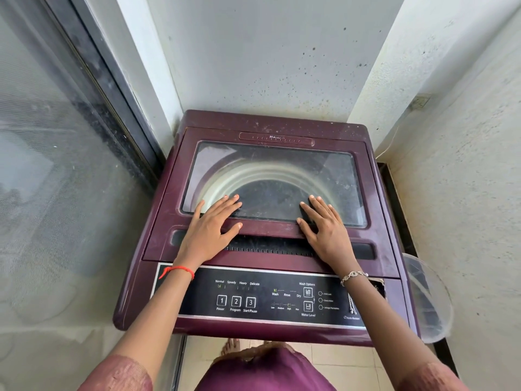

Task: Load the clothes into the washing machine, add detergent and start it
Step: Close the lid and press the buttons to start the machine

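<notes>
A maroon top-loading washing machine (380, 193) stands in a narrow alcove with its glass lid (276, 176) down. Through the dusty glass the pale drum rim shows; no clothes can be made out inside. My left hand (210, 230) lies flat on the lid's front edge, fingers straight and spread onto the glass. My right hand (324, 227) rests flat the same way on the right side of that edge. Below my wrists is the black control panel (282, 299) with buttons marked Power, Program and Start/Pause. No detergent or clothes are in view.
A glass sliding door (56, 165) closes off the left side. Plastered walls (267, 52) stand close behind and to the right. A clear plastic tub (428, 300) sits between the machine's right side and the wall. Tiled floor and my foot (231, 345) show below the machine.
</notes>
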